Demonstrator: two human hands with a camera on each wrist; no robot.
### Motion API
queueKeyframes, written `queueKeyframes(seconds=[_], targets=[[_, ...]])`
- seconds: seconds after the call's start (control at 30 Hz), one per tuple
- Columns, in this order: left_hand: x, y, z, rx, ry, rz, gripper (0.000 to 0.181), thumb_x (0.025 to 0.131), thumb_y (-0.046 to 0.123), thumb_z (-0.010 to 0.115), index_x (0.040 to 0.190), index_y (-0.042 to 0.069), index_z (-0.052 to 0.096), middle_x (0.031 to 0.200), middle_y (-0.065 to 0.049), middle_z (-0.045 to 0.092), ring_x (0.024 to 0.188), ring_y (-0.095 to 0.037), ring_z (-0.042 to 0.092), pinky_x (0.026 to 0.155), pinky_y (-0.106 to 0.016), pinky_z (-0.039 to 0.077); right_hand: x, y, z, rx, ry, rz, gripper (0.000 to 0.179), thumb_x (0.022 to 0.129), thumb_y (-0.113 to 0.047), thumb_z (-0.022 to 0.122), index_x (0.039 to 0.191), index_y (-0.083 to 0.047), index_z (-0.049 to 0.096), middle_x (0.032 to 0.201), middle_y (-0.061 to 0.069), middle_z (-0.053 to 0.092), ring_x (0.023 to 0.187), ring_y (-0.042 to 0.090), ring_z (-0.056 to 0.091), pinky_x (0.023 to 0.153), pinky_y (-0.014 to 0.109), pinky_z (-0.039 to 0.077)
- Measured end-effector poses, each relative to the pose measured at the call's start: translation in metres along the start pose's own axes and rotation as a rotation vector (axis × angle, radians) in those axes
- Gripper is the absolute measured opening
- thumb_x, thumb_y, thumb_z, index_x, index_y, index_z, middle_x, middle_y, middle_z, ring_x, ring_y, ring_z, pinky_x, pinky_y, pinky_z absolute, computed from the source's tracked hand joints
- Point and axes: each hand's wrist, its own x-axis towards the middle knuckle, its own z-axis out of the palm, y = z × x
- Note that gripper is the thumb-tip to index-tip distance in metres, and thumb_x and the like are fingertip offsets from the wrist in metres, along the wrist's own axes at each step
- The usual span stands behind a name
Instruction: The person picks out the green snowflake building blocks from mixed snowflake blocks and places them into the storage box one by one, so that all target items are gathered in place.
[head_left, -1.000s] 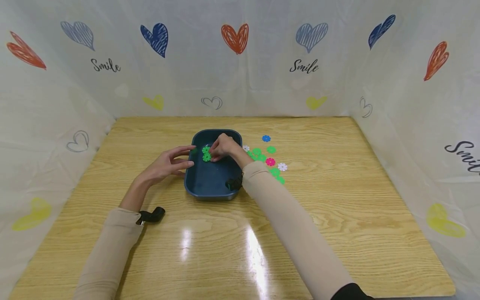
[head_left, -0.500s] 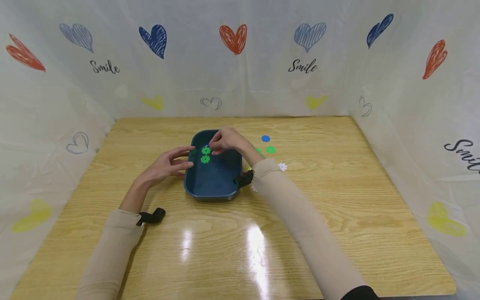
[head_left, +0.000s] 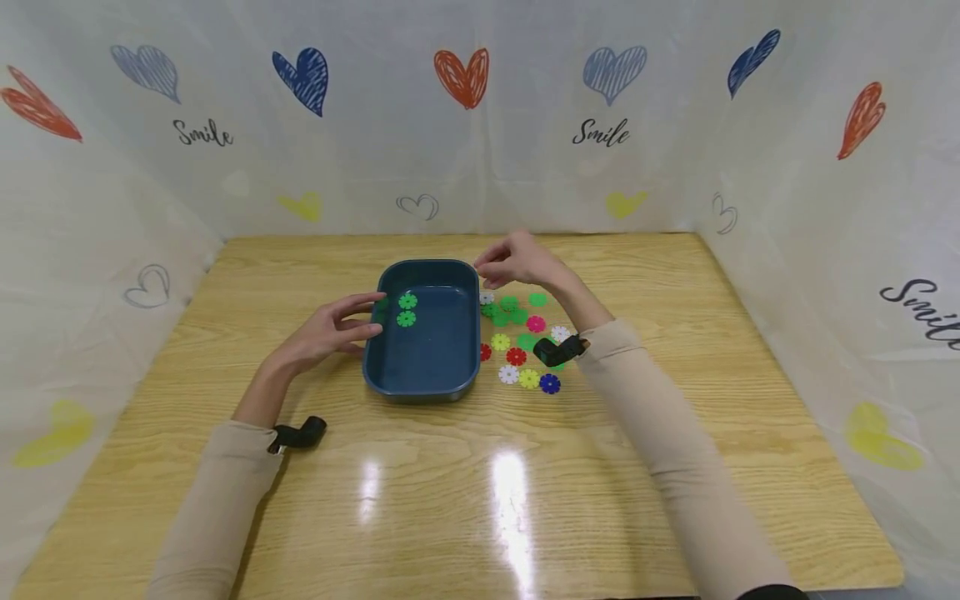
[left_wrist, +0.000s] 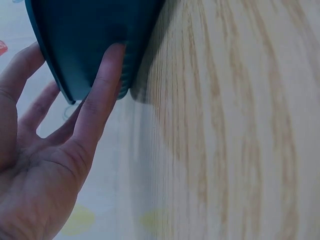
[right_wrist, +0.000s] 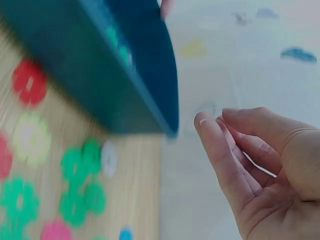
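Observation:
Two green flower-shaped plastic discs lie inside a dark blue rectangular tray, near its left wall. My left hand rests at the tray's left side with fingers spread; its fingertips touch the outer wall in the left wrist view. Past the tray's upper right corner, my right hand hovers in the air. Its thumb and fingers are loosely bent with their tips close together, and the right wrist view shows nothing between them. Below it, more flower-shaped discs in green, red, yellow, white, pink and blue lie beside the tray.
The wooden table carries the tray and the loose discs. A white cloth printed with hearts hangs behind and along both sides. A small black camera on my right wrist hides part of the disc group.
My right hand has left the tray and moved right, over its right rim. The two green discs stay inside, slightly apart. The left hand keeps its place.

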Motion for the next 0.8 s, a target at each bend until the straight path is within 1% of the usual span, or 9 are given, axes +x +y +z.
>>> queueKeyframes(seconds=[0.03,0.1,0.2,0.27,0.33,0.47,0.63,0.7,0.8], targets=[[0.000,0.000,0.000,-0.001,-0.001,0.000,0.067,0.096,0.032,0.064,0.154,0.021,0.032,0.161,-0.007,0.028,0.138,-0.037,0.043,0.085,-0.038,0.059,-0.004,0.006,-0.006,-0.006,0.015,0.005,0.028,0.097,-0.009,0.061,0.117,0.009,0.066,0.111,0.028,0.069,0.095,0.039,0.071,0.077,0.033,0.061],[0.001,0.001,0.000,-0.001,-0.001,0.001,0.067,0.096,0.032,0.064,0.154,0.021,0.032,0.161,-0.007,0.028,0.139,-0.037,0.042,0.085,-0.038,0.060,-0.011,0.019,-0.016,-0.023,0.038,0.014,0.027,0.097,-0.010,0.062,0.116,0.008,0.067,0.111,0.029,0.068,0.093,0.037,0.072,0.077,0.034,0.061],[0.001,0.001,-0.001,-0.001,-0.001,0.003,0.067,0.096,0.031,0.064,0.154,0.020,0.032,0.161,-0.008,0.028,0.139,-0.038,0.042,0.084,-0.038,0.060,-0.019,0.037,-0.028,-0.041,0.057,0.042,0.027,0.097,-0.011,0.062,0.116,0.007,0.067,0.113,0.030,0.067,0.090,0.032,0.073,0.083,0.041,0.059],[0.000,0.000,-0.001,0.004,-0.003,0.005,0.067,0.096,0.030,0.064,0.154,0.020,0.032,0.161,-0.008,0.028,0.139,-0.038,0.042,0.084,-0.038,0.060,-0.024,0.047,-0.034,-0.052,0.064,0.069,0.028,0.097,-0.012,0.062,0.117,0.007,0.067,0.114,0.030,0.067,0.090,0.031,0.073,0.088,0.046,0.057],[0.000,0.000,-0.001,0.008,-0.005,0.007,0.068,0.096,0.030,0.064,0.154,0.019,0.032,0.161,-0.008,0.028,0.138,-0.038,0.042,0.084,-0.038,0.060,-0.028,0.057,-0.039,-0.057,0.073,0.094,0.029,0.097,-0.013,0.062,0.117,0.008,0.067,0.114,0.030,0.067,0.090,0.031,0.073,0.090,0.048,0.056],[-0.001,0.000,0.000,0.012,-0.006,0.009,0.067,0.096,0.031,0.064,0.154,0.020,0.032,0.161,-0.007,0.029,0.137,-0.038,0.044,0.084,-0.038,0.060,-0.034,0.072,-0.046,-0.115,0.088,0.115,0.030,0.097,-0.013,0.062,0.118,0.007,0.067,0.112,0.027,0.069,0.093,0.033,0.072,0.089,0.046,0.057],[-0.001,-0.001,0.000,0.007,-0.002,0.009,0.066,0.096,0.030,0.064,0.154,0.021,0.033,0.161,-0.007,0.029,0.137,-0.038,0.045,0.084,-0.038,0.060,-0.038,0.087,-0.048,-0.231,0.093,0.110,0.028,0.095,-0.015,0.064,0.116,0.004,0.069,0.110,0.023,0.071,0.091,0.035,0.069,0.081,0.042,0.059],[-0.001,-0.001,0.000,0.008,-0.001,0.009,0.066,0.096,0.030,0.064,0.154,0.022,0.033,0.160,-0.006,0.030,0.136,-0.037,0.045,0.083,-0.038,0.060,-0.037,0.094,-0.048,-0.277,0.099,0.109,0.027,0.094,-0.016,0.067,0.114,0.002,0.070,0.109,0.021,0.071,0.089,0.033,0.068,0.078,0.039,0.058],[0.000,0.000,0.000,0.010,-0.002,0.011,0.066,0.096,0.030,0.064,0.154,0.021,0.033,0.160,-0.007,0.030,0.134,-0.037,0.047,0.083,-0.038,0.060,-0.034,0.102,-0.046,-0.335,0.102,0.100,0.028,0.091,-0.016,0.071,0.114,0.000,0.070,0.108,0.018,0.071,0.092,0.028,0.066,0.080,0.034,0.056]])
